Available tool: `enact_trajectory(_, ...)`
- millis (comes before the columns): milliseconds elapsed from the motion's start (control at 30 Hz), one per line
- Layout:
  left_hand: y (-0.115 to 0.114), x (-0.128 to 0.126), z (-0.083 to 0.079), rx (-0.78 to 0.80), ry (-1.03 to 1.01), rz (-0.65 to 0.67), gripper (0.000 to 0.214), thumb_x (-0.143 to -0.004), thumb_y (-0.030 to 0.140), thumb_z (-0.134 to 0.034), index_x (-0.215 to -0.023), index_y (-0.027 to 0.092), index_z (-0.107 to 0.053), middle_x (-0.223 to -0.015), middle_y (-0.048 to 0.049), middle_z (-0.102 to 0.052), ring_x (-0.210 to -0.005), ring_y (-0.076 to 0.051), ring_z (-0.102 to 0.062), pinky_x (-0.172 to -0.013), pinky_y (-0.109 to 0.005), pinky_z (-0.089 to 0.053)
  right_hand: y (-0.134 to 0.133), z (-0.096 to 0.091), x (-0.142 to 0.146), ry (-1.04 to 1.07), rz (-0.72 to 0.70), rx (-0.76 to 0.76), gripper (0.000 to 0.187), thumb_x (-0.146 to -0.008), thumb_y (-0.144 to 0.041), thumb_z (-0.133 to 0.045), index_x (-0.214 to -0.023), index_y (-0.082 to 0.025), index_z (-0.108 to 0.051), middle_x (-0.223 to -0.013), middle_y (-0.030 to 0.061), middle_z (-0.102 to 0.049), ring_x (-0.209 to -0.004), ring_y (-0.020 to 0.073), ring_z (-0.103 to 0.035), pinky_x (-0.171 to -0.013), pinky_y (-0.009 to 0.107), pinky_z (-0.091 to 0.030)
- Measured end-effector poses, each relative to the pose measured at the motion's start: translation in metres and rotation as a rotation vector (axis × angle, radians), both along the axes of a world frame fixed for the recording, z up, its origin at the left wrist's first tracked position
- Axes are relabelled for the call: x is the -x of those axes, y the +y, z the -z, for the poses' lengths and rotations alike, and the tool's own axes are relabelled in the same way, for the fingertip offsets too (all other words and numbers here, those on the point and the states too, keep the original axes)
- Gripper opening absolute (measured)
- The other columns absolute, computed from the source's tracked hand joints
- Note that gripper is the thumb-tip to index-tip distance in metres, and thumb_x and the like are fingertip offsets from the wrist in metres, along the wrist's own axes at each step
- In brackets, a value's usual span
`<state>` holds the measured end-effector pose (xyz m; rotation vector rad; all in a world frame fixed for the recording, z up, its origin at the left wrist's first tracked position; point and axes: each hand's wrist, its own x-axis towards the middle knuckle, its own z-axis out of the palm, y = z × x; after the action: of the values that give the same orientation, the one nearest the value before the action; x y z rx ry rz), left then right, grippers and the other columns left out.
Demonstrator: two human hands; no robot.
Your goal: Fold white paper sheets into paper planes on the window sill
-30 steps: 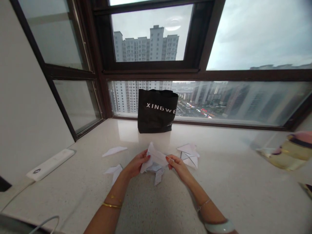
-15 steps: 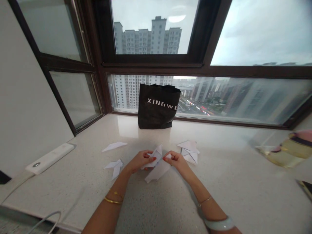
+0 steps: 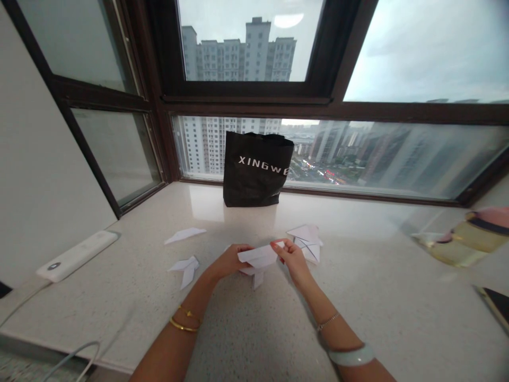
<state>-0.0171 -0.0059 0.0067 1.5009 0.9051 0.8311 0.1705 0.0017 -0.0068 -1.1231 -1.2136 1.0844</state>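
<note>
Between my hands is a folded white paper piece (image 3: 260, 257), held above the pale speckled counter. My right hand (image 3: 292, 260) pinches its upper right end between thumb and fingers. My left hand (image 3: 229, 263) grips the paper's left side, its fingertips partly hidden behind the sheet. A narrow flap of paper hangs below. To the left lie a folded paper with splayed arms (image 3: 186, 269) and a slim folded strip (image 3: 185, 235). Just beyond my right hand rests a small pile of folded papers (image 3: 310, 241).
A black bag (image 3: 256, 172) with white letters stands by the window. At left lies a white power strip (image 3: 77, 255) with its cable. On the right are a yellowish, pink-topped container (image 3: 465, 241) and a dark flat object (image 3: 497, 306) at the edge.
The paper in my hands has turned, and its broad flap has swung upward to lie nearly level. My right hand has shifted slightly right and up with its end. The view has tipped slightly downward.
</note>
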Motion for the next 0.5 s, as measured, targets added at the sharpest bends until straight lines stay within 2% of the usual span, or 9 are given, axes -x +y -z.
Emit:
enact_trajectory(67,-0.003,-0.001,-0.001,0.107,-0.096,0.05,0.045,-0.054,0.018,-0.071,-0.098,0.016,-0.064,-0.088,-0.005,-0.066,-0.08,-0.017,-0.058,-0.071,-0.026,-0.043,0.0,-0.001,-0.002,-0.063,0.019,-0.02,0.034,-0.057,-0.05,-0.066,-0.064,-0.019,-0.056,-0.04,-0.0092,-0.03,-0.039,0.007,-0.025,-0.041,0.023,-0.016)
enact_trajectory(200,-0.007,0.004,-0.002,0.333,-0.25,0.211,0.049,-0.061,0.02,-0.068,-0.109,0.018,-0.057,-0.094,-0.0083,-0.066,-0.087,-0.02,-0.06,-0.079,-0.032,-0.043,0.0,-0.005,-0.005,-0.113,0.008,-0.035,0.034,-0.059,-0.052,-0.063,-0.063,-0.019,-0.057,-0.041,-0.0079,-0.033,-0.04,0.0077,-0.026,-0.041,0.024,-0.018)
enact_trajectory(367,-0.005,0.013,-0.005,0.456,-0.422,0.369,0.05,-0.063,0.009,-0.063,-0.112,0.016,-0.055,-0.099,-0.0102,-0.064,-0.095,-0.023,-0.058,-0.086,-0.042,-0.042,-0.004,-0.01,-0.002,-0.084,-0.059,-0.036,0.034,-0.059,-0.052,-0.063,-0.064,-0.019,-0.058,-0.042,-0.0067,-0.038,-0.041,0.0078,-0.03,-0.042,0.023,-0.02)
enact_trajectory(500,-0.001,0.015,-0.003,0.497,-0.464,0.378,0.053,-0.061,0.002,-0.06,-0.111,0.017,-0.056,-0.096,-0.0077,-0.065,-0.087,-0.021,-0.06,-0.083,-0.042,-0.043,-0.005,-0.013,0.001,-0.097,-0.074,-0.013,0.034,-0.057,-0.052,-0.064,-0.062,-0.019,-0.058,-0.041,-0.007,-0.037,-0.04,0.0073,-0.029,-0.041,0.023,-0.02)
